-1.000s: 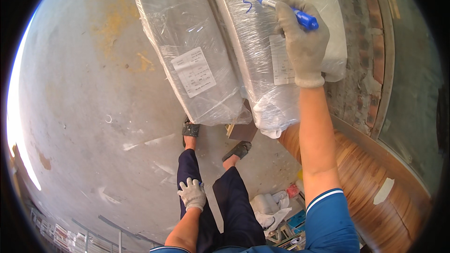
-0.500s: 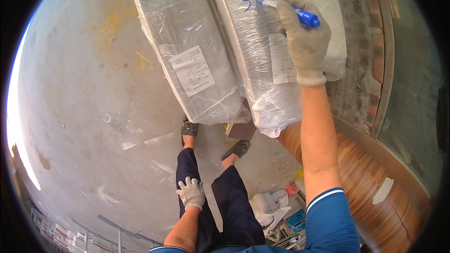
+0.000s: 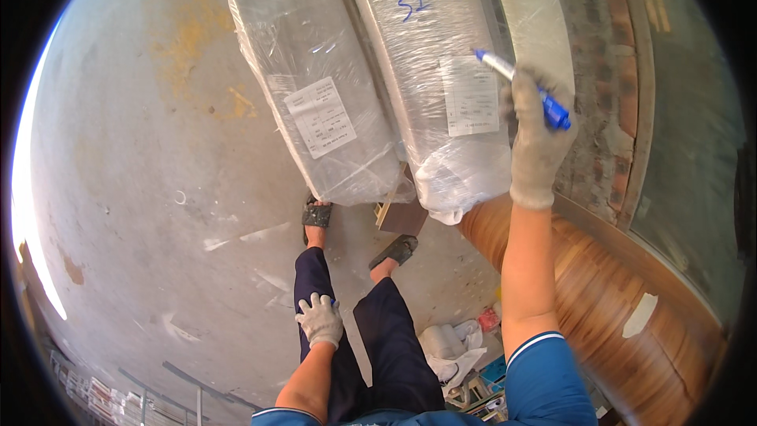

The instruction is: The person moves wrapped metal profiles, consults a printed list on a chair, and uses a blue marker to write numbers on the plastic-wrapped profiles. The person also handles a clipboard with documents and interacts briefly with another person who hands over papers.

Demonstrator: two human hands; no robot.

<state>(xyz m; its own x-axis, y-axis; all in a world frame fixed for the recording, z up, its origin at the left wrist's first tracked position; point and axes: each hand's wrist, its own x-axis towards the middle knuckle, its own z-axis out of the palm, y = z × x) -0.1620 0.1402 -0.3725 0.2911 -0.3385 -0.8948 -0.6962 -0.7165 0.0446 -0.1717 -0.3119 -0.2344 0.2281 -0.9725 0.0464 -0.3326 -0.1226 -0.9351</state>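
My right hand (image 3: 540,138), in a pale work glove, grips a white and blue marker pen (image 3: 498,65) whose blue tip points up and left. The pen is apart from the nearer face of a plastic-wrapped long package (image 3: 426,47). Blue handwritten marks (image 3: 411,3) stand on that wrap, above a white paper label (image 3: 471,99). Gloved too, my left hand (image 3: 320,319) lies on my left thigh with its fingers spread. A speck of blue shows at its edge, too small to name.
Left of the marked package lies another wrapped package (image 3: 315,39) with its own label (image 3: 321,117). A pale wrapped piece (image 3: 536,16) stands to the right. Brown wooden boards (image 3: 599,292) lie beside my right arm. Bags and tools (image 3: 445,347) sit behind my legs on the concrete floor (image 3: 173,213).
My right hand has drawn back from the package, down and to the right, with the marker pen off the wrap. The second blue mark has gained a stroke. My left hand stays on the thigh.
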